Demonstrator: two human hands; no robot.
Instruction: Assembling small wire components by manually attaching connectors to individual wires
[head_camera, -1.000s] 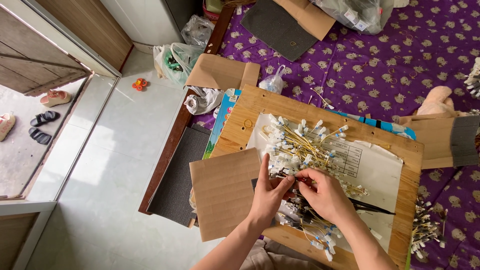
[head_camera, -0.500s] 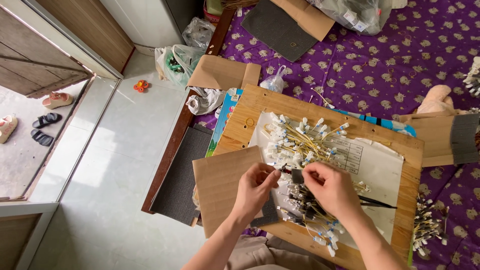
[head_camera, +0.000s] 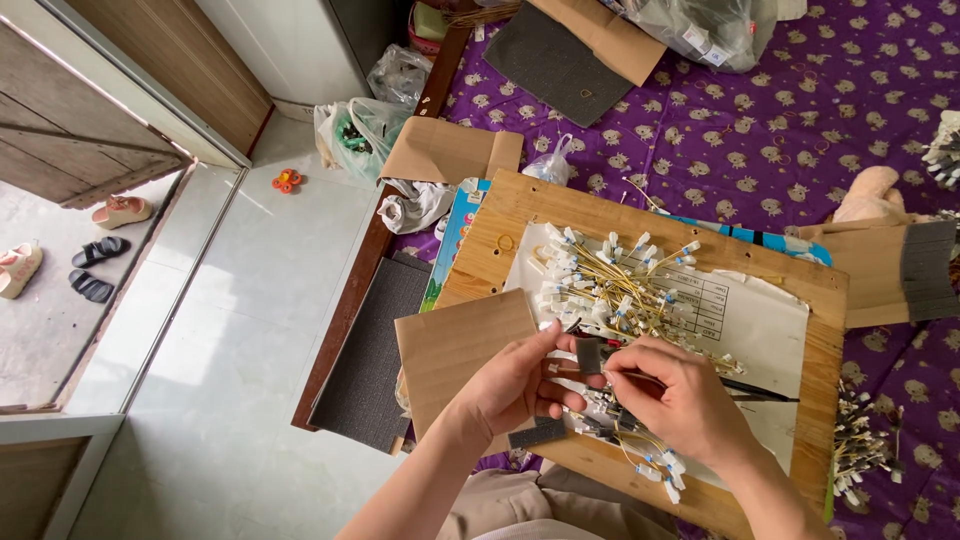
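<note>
Pinching a small grey foam pad (head_camera: 588, 354) between them, the left hand (head_camera: 520, 385) and the right hand (head_camera: 680, 400) met over the near part of the wooden board (head_camera: 820, 300), the surface carrying the work. The left grip was narrow, thumb and fingers closed on the pad's near-left edge. The right grip was closed too, on the pad's other side, with a thin dark tool (head_camera: 750, 390) running out to the right from under its fingers; whether the hand held that tool could not be told. Just beyond the grip lay a heap of yellow wires with white connectors (head_camera: 610, 285) on a printed paper sheet (head_camera: 760, 320). More of the same wires (head_camera: 650, 460) lay directly below the right hand. To the left of the grip, a piece of brown cardboard (head_camera: 450, 350) rested partly under the left hand. Another grey foam strip (head_camera: 537, 433) lay below the left hand at the board's near edge. Far right of the grip, a bundle of wires (head_camera: 860, 450) sat on the purple patterned mat (head_camera: 800, 130).
</note>
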